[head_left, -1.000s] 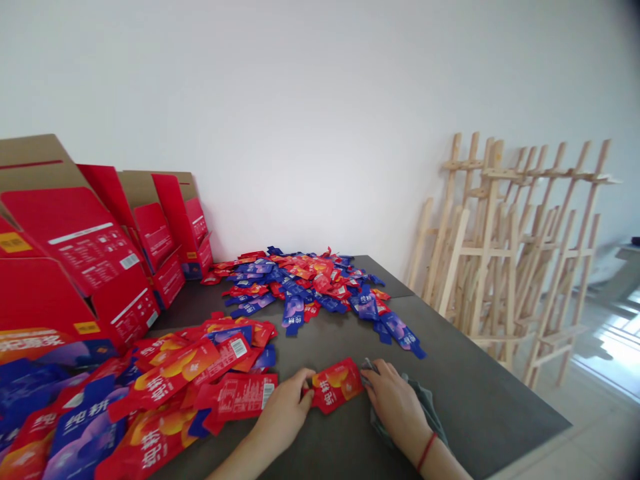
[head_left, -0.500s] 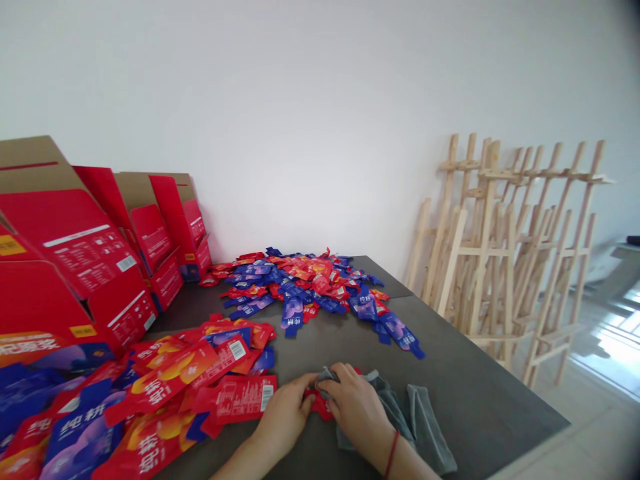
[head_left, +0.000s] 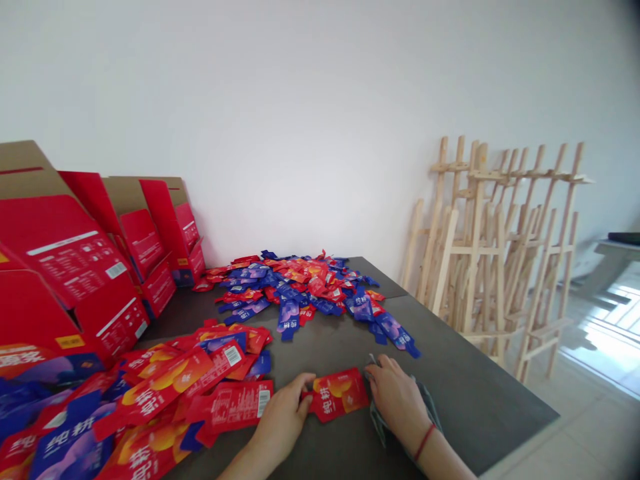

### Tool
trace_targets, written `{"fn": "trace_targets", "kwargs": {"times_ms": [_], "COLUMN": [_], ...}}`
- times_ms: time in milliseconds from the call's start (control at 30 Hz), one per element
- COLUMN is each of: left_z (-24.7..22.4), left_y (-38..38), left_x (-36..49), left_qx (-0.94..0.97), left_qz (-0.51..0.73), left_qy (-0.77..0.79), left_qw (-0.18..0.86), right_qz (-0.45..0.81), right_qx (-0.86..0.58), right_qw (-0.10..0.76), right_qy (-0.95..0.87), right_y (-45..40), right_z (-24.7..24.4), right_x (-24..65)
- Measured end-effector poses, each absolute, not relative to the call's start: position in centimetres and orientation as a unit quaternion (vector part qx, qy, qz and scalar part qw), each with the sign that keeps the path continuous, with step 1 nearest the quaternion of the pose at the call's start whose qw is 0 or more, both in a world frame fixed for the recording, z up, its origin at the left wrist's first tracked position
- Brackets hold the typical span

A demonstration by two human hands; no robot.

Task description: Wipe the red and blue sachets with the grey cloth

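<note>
A red pouch (head_left: 342,395) with orange fruit print lies face up on the dark table between my hands. My left hand (head_left: 287,408) pinches the narrow spout end of it at the left. At its right end, my right hand (head_left: 397,395) is closed on a grey-green cloth (head_left: 429,408), bunched under the palm and spreading out to the right. Whether the right fingertips touch the pouch's edge I cannot tell. Close by my left hand, another red pouch (head_left: 235,404) shows its barcode side, at the edge of a pile of red and blue pouches (head_left: 170,387).
Several open red cartons (head_left: 107,293) stand along the left. Farther back on the table (head_left: 450,373) lies a heap of red and blue pouches (head_left: 300,283). Wooden easels (head_left: 480,253) lean together beyond the table's right edge, by the white wall (head_left: 310,120).
My right hand has moved right with the cloth, away from my left hand. The pouch's printed face now shows. The view has shifted slightly.
</note>
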State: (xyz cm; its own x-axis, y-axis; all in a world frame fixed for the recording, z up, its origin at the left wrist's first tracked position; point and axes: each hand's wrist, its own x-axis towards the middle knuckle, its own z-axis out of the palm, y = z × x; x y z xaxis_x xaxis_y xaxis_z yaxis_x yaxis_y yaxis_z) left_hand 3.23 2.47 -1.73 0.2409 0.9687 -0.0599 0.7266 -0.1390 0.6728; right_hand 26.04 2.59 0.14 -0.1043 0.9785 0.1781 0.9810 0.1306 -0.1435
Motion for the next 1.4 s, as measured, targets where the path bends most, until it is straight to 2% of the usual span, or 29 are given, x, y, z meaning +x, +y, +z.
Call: {"fn": "trace_targets", "kwargs": {"times_ms": [167,300,600,833,1000,1100,1233,1400], "left_z": [-3.1,-3.4,-2.6,-2.5,-3.0,-3.2,-3.1,-2.7], "left_y": [2.9,3.0,2.8,2.7,2.9,3.1,3.2,3.2], "left_x": [3.0,2.8,2.8,2.9,2.8,2.7,2.7,2.8], "left_qx": [0.734,0.737,0.74,0.727,0.727,0.736,0.741,0.746], "left_qz": [0.253,0.265,0.23,0.239,0.289,0.306,0.281,0.243], "left_qy": [0.554,0.544,0.563,0.568,0.522,0.498,0.521,0.546], "left_qw": [0.3,0.301,0.288,0.303,0.339,0.342,0.317,0.294], "right_qz": [0.036,0.062,0.089,0.022,0.052,0.054,0.042,0.056], "right_qx": [-0.551,-0.476,-0.531,-0.654,-0.569,-0.5,-0.518,-0.58], "right_qw": [0.185,0.182,0.163,0.142,0.211,0.196,0.188,0.216], "right_qy": [-0.813,-0.858,-0.826,-0.743,-0.793,-0.842,-0.834,-0.783], "right_y": [0.2,-0.8,-0.3,1.1,0.4,-0.1,0.4,2.0], "right_z": [0.4,-1.0,-1.2,0.0,0.9,0.3,-0.8,-1.2], "right_x": [22.7,19.6,21.2,25.6,22.6,19.2,17.8,21.0]}}
